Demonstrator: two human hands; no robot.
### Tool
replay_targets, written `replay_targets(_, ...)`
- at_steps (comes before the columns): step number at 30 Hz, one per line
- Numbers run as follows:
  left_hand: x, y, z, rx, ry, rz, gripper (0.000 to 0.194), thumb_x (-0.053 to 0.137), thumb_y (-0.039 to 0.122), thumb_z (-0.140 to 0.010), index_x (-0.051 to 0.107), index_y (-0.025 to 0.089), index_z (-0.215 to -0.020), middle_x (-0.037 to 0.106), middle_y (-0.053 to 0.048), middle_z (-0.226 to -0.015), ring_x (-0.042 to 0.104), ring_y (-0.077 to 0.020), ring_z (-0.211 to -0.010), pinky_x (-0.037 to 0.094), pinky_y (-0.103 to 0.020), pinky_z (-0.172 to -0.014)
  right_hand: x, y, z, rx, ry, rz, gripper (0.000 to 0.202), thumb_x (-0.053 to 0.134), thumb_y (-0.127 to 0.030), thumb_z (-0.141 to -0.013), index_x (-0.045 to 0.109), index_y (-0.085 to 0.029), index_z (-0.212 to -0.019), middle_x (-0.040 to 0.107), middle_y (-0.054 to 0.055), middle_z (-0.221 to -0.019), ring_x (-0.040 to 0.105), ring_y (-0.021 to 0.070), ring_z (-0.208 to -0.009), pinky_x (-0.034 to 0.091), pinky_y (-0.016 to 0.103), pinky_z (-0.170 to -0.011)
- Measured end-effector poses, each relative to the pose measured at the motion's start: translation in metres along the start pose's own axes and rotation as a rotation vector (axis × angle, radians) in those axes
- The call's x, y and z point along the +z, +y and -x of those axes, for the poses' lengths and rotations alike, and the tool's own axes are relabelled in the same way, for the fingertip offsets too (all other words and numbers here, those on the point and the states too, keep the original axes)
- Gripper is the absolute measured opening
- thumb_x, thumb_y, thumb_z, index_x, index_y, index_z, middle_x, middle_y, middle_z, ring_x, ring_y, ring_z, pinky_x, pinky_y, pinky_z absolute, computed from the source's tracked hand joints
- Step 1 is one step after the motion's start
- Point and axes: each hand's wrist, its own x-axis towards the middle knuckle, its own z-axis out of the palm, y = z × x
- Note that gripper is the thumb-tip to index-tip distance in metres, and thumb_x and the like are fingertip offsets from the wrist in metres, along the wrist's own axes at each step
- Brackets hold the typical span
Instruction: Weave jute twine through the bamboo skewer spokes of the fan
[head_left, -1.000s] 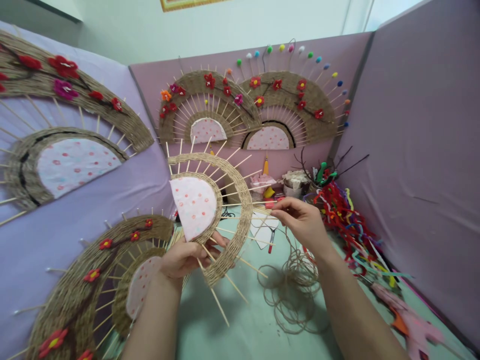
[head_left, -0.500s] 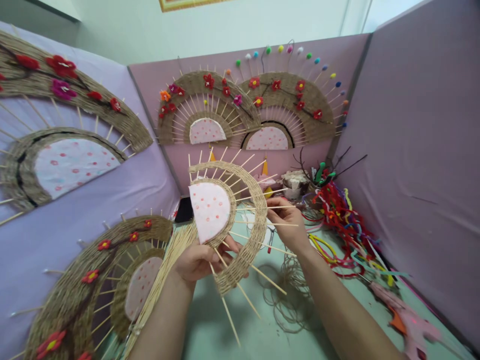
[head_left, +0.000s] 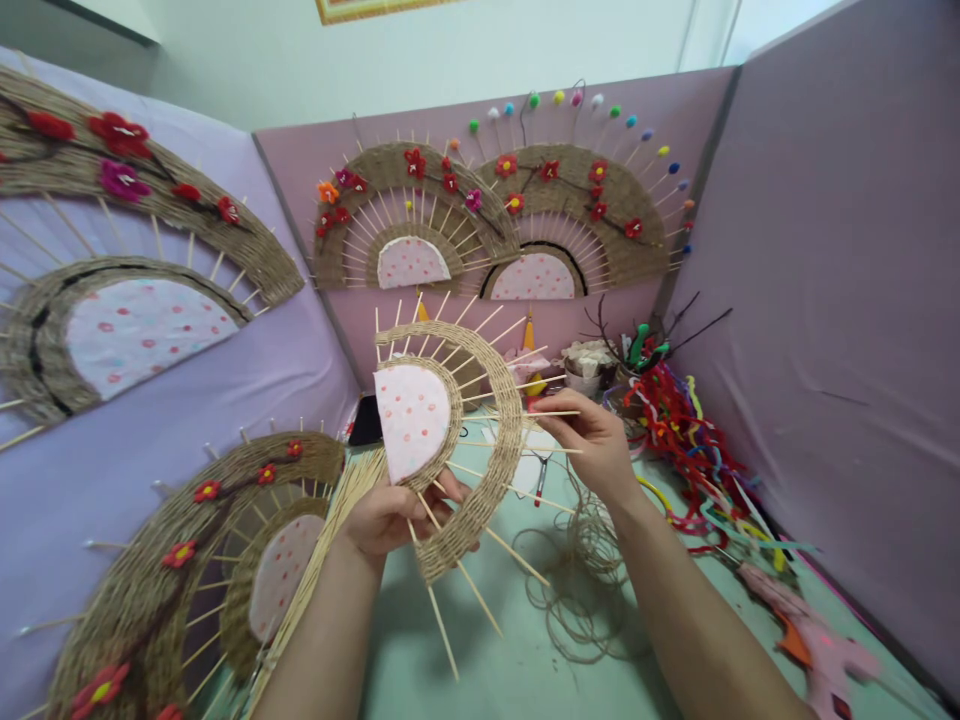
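My left hand [head_left: 386,515] grips a half-round woven fan [head_left: 506,440] by its lower part, fingers behind it and thumb in front. The fan has thin wooden sticks spreading outward, a twine-woven outer band, and a white half-disc [head_left: 412,415] with red dots. At the band's right edge, behind one stick, my right hand [head_left: 585,440] is closed in a pinch. Strands of brown twine [head_left: 585,570] rise from a loose coil on the table toward this hand; the pinched spot itself is partly hidden.
Finished fans with felt flowers hang on the back panel [head_left: 465,320] and left panel [head_left: 300,330]. Rightward lie colourful pipe cleaners [head_left: 686,450] and a pink glue gun [head_left: 814,640]. A bundle of thin sticks [head_left: 334,540], a black phone [head_left: 366,422] and scissors [head_left: 540,490] are also on the table.
The fan and my left hand have shifted slightly left. My right hand has moved a little to the right relative to the fan, still pinched near the band's edge.
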Motion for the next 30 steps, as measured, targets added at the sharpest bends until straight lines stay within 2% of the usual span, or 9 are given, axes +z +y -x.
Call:
replay_targets(2,0.0,0.002,0.001,0.011,0.051,-0.023,0.045,0.059,0.012,-0.064,0.066,0.016,-0.108,0.068,-0.01,-0.106,0.069,-0.0275,-0.084,0.057,-0.038,-0.071,-0.001,-0.002,0.0,-0.083,-0.022,0.017,0.005,0.067,-0.026,-0.08,0.07,-0.022,-0.08,0.063,0.003,-0.075,0.056,0.0159,-0.072,0.045,0.031,-0.067)
replay_targets(4,0.001,0.004,0.001,0.06,0.123,-0.054,0.058,0.059,0.01,-0.064,0.059,0.02,-0.122,0.063,-0.012,-0.121,0.069,-0.0278,-0.086,0.057,-0.037,-0.069,-0.003,-0.003,0.001,-0.141,-0.04,0.026,0.005,0.066,-0.024,-0.08,0.071,-0.023,-0.081,0.063,0.003,-0.074,0.055,0.0159,-0.07,0.044,0.031,-0.066)
replay_targets(8,0.007,0.008,0.0,0.243,0.272,-0.079,0.069,0.06,0.008,-0.064,0.051,0.022,-0.132,0.042,-0.012,-0.146,0.058,-0.0348,-0.112,0.056,-0.043,-0.077,-0.004,-0.005,0.002,-0.192,-0.064,0.045,0.007,0.066,-0.022,-0.081,0.071,-0.024,-0.085,0.065,0.003,-0.075,0.054,0.0161,-0.071,0.043,0.031,-0.065)
replay_targets(13,0.012,0.005,0.002,0.334,0.301,0.003,0.08,0.063,0.014,-0.061,0.044,0.02,-0.138,0.048,-0.016,-0.141,0.048,-0.0403,-0.124,0.052,-0.051,-0.087,-0.003,-0.01,0.005,-0.2,-0.089,0.067,0.007,0.065,-0.023,-0.082,0.071,-0.024,-0.085,0.066,0.004,-0.078,0.056,0.0165,-0.071,0.045,0.031,-0.064)
replay_targets(16,0.014,0.004,0.004,0.384,0.3,0.02,0.084,0.064,0.017,-0.06,0.042,0.021,-0.14,0.044,-0.015,-0.144,0.046,-0.042,-0.125,0.052,-0.052,-0.086,0.001,-0.015,0.007,-0.229,-0.106,0.079,0.008,0.065,-0.021,-0.082,0.071,-0.024,-0.086,0.067,0.004,-0.078,0.056,0.0165,-0.071,0.046,0.032,-0.064)
replay_targets(19,0.012,0.005,0.007,0.374,0.258,0.001,0.082,0.066,0.021,-0.06,0.044,0.022,-0.139,0.037,-0.013,-0.149,0.051,-0.0414,-0.121,0.056,-0.048,-0.08,0.005,-0.021,0.011,-0.288,-0.108,0.093,0.015,0.063,-0.018,-0.083,0.071,-0.026,-0.093,0.068,0.004,-0.081,0.057,0.0165,-0.072,0.046,0.031,-0.061)
replay_targets(23,0.009,0.007,0.007,0.284,0.216,-0.075,0.084,0.069,0.02,-0.061,0.042,0.022,-0.141,0.035,-0.014,-0.15,0.062,-0.0367,-0.106,0.059,-0.036,-0.065,0.009,-0.027,0.016,-0.34,-0.111,0.108,0.023,0.063,-0.014,-0.082,0.069,-0.027,-0.1,0.068,0.004,-0.082,0.056,0.0154,-0.069,0.045,0.029,-0.058)
replay_targets(28,0.009,0.01,0.006,0.259,0.229,-0.111,0.097,0.072,0.018,-0.061,0.027,0.024,-0.147,0.046,-0.019,-0.141,0.07,-0.0275,-0.086,0.056,-0.023,-0.052,0.008,-0.025,0.02,-0.16,-0.018,0.065,0.018,0.065,-0.022,-0.082,0.068,-0.025,-0.099,0.065,0.004,-0.081,0.057,0.0144,-0.064,0.046,0.027,-0.054)
replay_targets(30,0.01,0.011,0.007,0.264,0.229,-0.105,0.095,0.072,0.018,-0.062,0.03,0.02,-0.146,0.056,-0.019,-0.131,0.07,-0.0253,-0.081,0.055,-0.022,-0.053,0.007,-0.023,0.02,-0.18,-0.009,0.05,0.021,0.065,-0.021,-0.082,0.068,-0.027,-0.102,0.067,0.004,-0.086,0.059,0.0156,-0.07,0.048,0.028,-0.059)
